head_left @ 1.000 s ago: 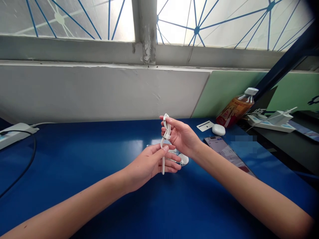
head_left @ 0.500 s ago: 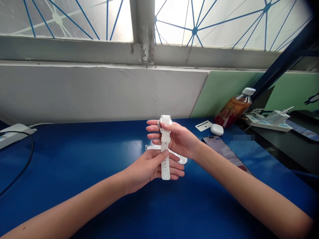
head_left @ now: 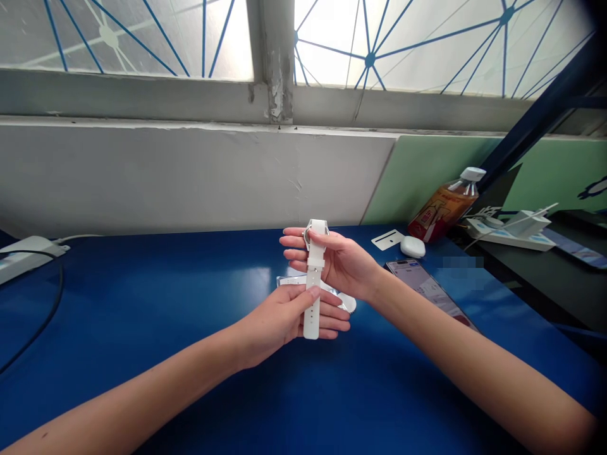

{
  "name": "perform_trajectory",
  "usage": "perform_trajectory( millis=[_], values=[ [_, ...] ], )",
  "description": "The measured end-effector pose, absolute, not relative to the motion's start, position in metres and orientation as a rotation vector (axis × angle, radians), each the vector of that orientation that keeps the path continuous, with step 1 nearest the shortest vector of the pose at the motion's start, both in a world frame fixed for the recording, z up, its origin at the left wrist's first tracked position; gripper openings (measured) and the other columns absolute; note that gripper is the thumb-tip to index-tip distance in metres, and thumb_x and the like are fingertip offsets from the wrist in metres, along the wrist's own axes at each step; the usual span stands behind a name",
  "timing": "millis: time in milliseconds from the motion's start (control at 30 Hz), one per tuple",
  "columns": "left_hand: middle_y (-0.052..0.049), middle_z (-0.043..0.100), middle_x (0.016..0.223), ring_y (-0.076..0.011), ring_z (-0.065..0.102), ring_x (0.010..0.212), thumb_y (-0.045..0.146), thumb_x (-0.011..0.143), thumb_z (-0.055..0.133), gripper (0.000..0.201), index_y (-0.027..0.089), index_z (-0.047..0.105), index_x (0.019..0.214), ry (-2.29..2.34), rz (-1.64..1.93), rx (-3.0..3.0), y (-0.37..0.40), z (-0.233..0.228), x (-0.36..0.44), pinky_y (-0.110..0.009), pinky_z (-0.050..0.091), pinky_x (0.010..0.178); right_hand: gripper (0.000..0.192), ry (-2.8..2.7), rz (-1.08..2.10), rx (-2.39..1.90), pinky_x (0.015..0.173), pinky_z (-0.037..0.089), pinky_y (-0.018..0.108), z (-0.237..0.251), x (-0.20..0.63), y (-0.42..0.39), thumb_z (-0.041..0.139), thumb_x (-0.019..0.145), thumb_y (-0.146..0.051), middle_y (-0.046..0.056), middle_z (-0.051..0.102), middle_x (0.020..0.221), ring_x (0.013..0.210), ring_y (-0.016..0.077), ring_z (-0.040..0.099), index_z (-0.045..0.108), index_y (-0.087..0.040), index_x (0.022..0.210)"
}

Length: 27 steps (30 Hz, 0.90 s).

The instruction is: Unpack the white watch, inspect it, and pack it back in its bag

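Note:
A white wristwatch (head_left: 313,278) with a white strap is held upright above the blue table (head_left: 142,303). My right hand (head_left: 341,262) grips its upper part, thumb over the case. My left hand (head_left: 289,316) pinches the lower strap between thumb and fingers. The strap's flat side with its holes faces me. Under the hands lies a clear plastic wrapper (head_left: 289,280) with a small white piece beside it.
A phone (head_left: 427,287) lies right of my right wrist. Behind it sit a white earbud case (head_left: 412,246), a white card (head_left: 387,239) and a leaning orange drink bottle (head_left: 446,205). A power strip with a cable (head_left: 23,259) is at far left, another (head_left: 507,230) at right.
The watch has been turned from edge-on to flat side facing me and stretched out straight between both hands. Since half a second ago it has barely shifted.

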<state>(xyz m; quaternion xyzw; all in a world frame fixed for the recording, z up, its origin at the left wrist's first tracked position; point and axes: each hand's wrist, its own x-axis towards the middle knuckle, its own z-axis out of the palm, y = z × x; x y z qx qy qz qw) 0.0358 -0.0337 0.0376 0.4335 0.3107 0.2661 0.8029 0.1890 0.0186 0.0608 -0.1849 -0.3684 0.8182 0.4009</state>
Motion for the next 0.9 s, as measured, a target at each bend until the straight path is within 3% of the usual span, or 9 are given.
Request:
perform_trajectory(
  millis=[333, 667, 900],
  values=[
    [-0.022, 0.069, 0.111, -0.0286, 0.068, 0.103, 0.027, 0.096, 0.054, 0.026, 0.005, 0.065, 0.106, 0.629, 0.615, 0.876, -0.031, 0.038, 0.034, -0.042, 0.05, 0.094, 0.029, -0.924, 2.128, -0.49, 0.091, 0.053, 0.029, 0.061, 0.19, 0.018, 0.043, 0.096, -0.02, 0.011, 0.07, 0.114, 0.099, 0.0167, 0.068, 0.063, -0.011, 0.114],
    [-0.023, 0.068, 0.11, -0.0296, 0.068, 0.101, 0.026, 0.093, 0.059, 0.026, 0.004, 0.065, 0.106, 0.614, 0.532, 0.827, -0.031, 0.048, 0.033, -0.042, 0.05, 0.093, 0.029, -0.889, 2.148, -0.559, 0.087, 0.053, 0.031, 0.063, 0.192, 0.02, 0.045, 0.093, -0.019, 0.014, 0.071, 0.107, 0.093, 0.0188, 0.068, 0.063, -0.006, 0.112],
    [-0.021, 0.07, 0.106, -0.027, 0.07, 0.096, 0.024, 0.096, 0.051, 0.027, 0.004, 0.065, 0.107, 0.547, 0.512, 0.819, -0.033, 0.049, 0.031, -0.039, 0.05, 0.09, 0.041, -0.681, 2.215, -0.436, 0.062, 0.051, 0.027, 0.068, 0.192, 0.018, 0.037, 0.095, -0.033, 0.006, 0.063, 0.079, 0.06, 0.0126, 0.055, 0.06, -0.006, 0.117]
  ],
)
